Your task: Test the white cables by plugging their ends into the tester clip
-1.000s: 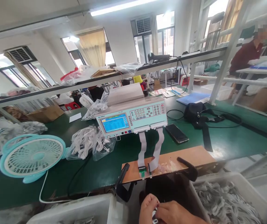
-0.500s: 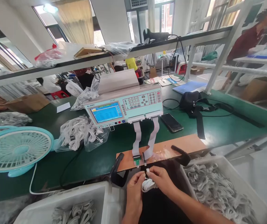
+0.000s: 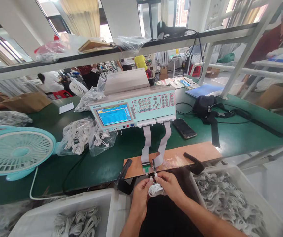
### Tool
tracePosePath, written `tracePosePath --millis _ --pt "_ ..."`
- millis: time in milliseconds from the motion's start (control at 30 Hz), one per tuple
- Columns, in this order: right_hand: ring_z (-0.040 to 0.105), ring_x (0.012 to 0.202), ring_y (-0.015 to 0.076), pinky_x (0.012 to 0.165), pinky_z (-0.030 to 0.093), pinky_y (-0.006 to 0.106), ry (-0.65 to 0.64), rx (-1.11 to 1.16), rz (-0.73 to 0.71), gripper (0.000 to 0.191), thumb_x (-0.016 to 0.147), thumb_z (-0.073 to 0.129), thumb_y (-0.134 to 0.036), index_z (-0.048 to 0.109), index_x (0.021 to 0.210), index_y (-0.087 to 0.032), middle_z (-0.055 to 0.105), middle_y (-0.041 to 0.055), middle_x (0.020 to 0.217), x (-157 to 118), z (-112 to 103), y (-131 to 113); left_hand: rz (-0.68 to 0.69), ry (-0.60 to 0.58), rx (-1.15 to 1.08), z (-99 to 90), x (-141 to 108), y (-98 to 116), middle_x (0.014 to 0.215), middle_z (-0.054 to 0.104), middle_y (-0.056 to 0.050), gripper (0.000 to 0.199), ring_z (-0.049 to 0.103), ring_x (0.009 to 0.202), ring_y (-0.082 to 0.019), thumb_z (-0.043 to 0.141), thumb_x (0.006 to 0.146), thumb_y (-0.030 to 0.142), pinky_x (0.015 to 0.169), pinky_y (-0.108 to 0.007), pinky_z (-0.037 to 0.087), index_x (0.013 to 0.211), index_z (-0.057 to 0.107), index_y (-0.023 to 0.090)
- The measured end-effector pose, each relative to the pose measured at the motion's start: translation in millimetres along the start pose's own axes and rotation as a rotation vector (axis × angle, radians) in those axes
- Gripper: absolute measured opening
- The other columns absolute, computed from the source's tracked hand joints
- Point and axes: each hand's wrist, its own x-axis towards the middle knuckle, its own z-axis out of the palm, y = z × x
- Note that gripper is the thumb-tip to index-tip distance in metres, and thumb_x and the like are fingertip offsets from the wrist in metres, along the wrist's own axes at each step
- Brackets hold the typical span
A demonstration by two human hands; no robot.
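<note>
A small coiled white cable (image 3: 155, 190) hangs between my hands at the table's front edge. My left hand (image 3: 140, 195) pinches one end of it, a white plug just below the green adapter board (image 3: 146, 169). My right hand (image 3: 170, 185) pinches the other end, whose plug meets the tip of the second adapter on the right; whether it is fully seated I cannot tell. Two grey ribbon cables (image 3: 147, 141) run from these adapters up to the tester (image 3: 153, 113), which has a lit blue screen (image 3: 113, 114).
White bins of coiled cables stand at left (image 3: 113, 210) and right (image 3: 232, 169). Two black clamps (image 3: 127, 176) flank the wooden board (image 3: 203, 152). A phone (image 3: 184, 128), a black bag (image 3: 204, 105), bagged cables (image 3: 78, 135) and a turquoise fan (image 3: 20, 151) lie around. Other people sit farther back.
Both hands have moved slightly up toward the adapters with the cable. The right plug now meets the right adapter's tip. The tester's screen content differs, and the whole view has shifted a little.
</note>
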Motion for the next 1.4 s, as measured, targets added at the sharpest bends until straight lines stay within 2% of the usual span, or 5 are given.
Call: tracePosePath --millis 200,467,667,1200,1400 --pt "0.040 0.046 0.0083 0.048 0.031 0.023 0.034 0.141 0.124 0.037 0.060 0.072 -0.048 0.061 0.057 -0.013 0.052 -0.0027 0.049 2 7 -6 0.269 -0.253 0.352 -11.4 6 7 0.067 0.060 -0.002 0.029 0.051 0.067 -0.015 0.055 0.081 0.040 0.067 -0.024 0.043 0.082 0.069 0.014" --pt "0.044 0.048 0.0093 0.050 0.034 0.023 -0.004 0.201 0.176 0.040 0.059 0.073 -0.052 0.064 0.061 -0.013 0.057 -0.0014 0.052 -1 8 -16 0.357 -0.025 0.315 -4.3 5 -5 0.064 0.054 0.000 0.028 0.045 0.063 -0.013 0.054 0.082 0.038 0.060 -0.022 0.038 0.070 0.063 0.014" --pt "0.047 0.050 0.0105 0.052 0.037 0.023 -0.013 0.194 0.161 0.042 0.059 0.073 -0.053 0.065 0.064 -0.012 0.059 -0.0003 0.055 2 5 -9 0.294 0.032 0.100 0.6 6 -14 0.064 0.054 0.001 0.030 0.045 0.061 -0.012 0.057 0.080 0.042 0.059 -0.021 0.038 0.071 0.061 0.013" --pt "0.061 0.067 0.0195 0.058 0.047 0.027 -0.040 0.106 0.216 0.034 0.064 0.074 -0.042 0.070 0.085 -0.016 0.068 0.0054 0.074 9 -3 12 0.505 0.294 0.099 21.6 5 -19 0.072 0.064 -0.008 0.039 0.057 0.071 -0.019 0.051 0.082 0.046 0.068 -0.029 0.044 0.071 0.069 0.014" --pt "0.060 0.069 0.0190 0.060 0.047 0.027 0.016 0.113 0.227 0.030 0.060 0.077 -0.038 0.069 0.082 -0.020 0.069 0.0039 0.077 9 -3 15 0.516 0.290 0.082 21.0 5 -19 0.069 0.063 -0.007 0.035 0.057 0.070 -0.018 0.052 0.083 0.041 0.069 -0.029 0.044 0.070 0.070 0.013"
